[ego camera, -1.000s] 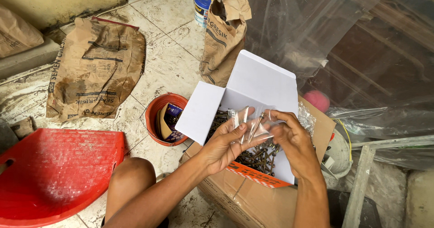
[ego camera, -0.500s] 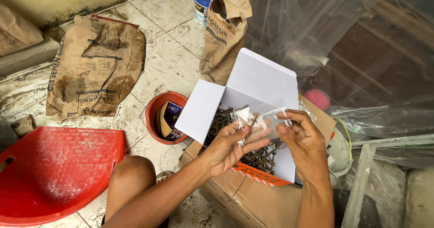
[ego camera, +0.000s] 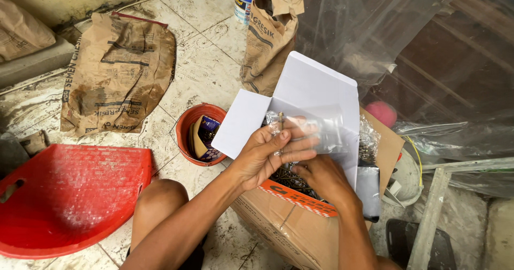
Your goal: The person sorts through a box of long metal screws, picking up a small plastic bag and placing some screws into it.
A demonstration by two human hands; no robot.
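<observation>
Since half a second ago the right hand (ego camera: 318,178) has let go of the clear plastic bag (ego camera: 316,129) and dropped into the open white box (ego camera: 316,96), which sits on a brown carton (ego camera: 289,230) beside a red tub (ego camera: 188,126) on the tiled floor (ego camera: 201,74). Its fingers are down among the dark screws (ego camera: 292,178), and whether they grip any cannot be told. Above the box, the left hand (ego camera: 267,155) holds the bag, fingers closed on it and pinching one screw (ego camera: 281,128) upright.
</observation>
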